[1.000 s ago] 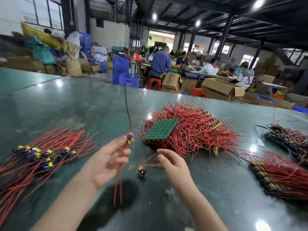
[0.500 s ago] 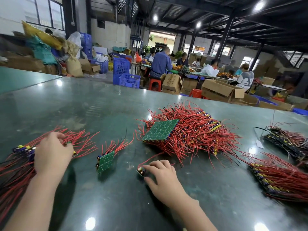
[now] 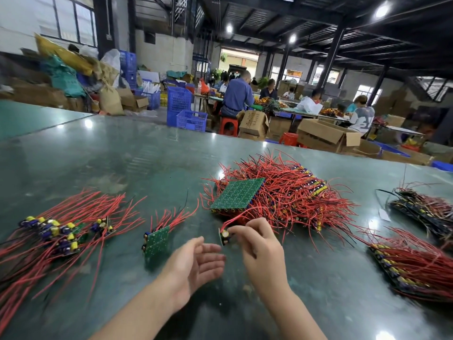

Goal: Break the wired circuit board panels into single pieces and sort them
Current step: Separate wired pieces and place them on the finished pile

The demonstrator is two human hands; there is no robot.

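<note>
Left hand (image 3: 196, 261) came back empty, fingers relaxed, from the sorted pile (image 3: 56, 231); right hand (image 3: 257, 244) pinched another single board (image 3: 224, 236), lifted off the surface (image 3: 122, 168).

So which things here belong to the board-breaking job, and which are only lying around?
Job:
- single piece pinched in right hand
- left hand, open
- small panel
- sorted pile
- big wired heap

Lying around:
- cardboard boxes
- blue crates

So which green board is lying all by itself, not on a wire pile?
The small green board left of the open left hand. It rests on the table, while the bigger green panel sits atop the red wire heap.
</note>
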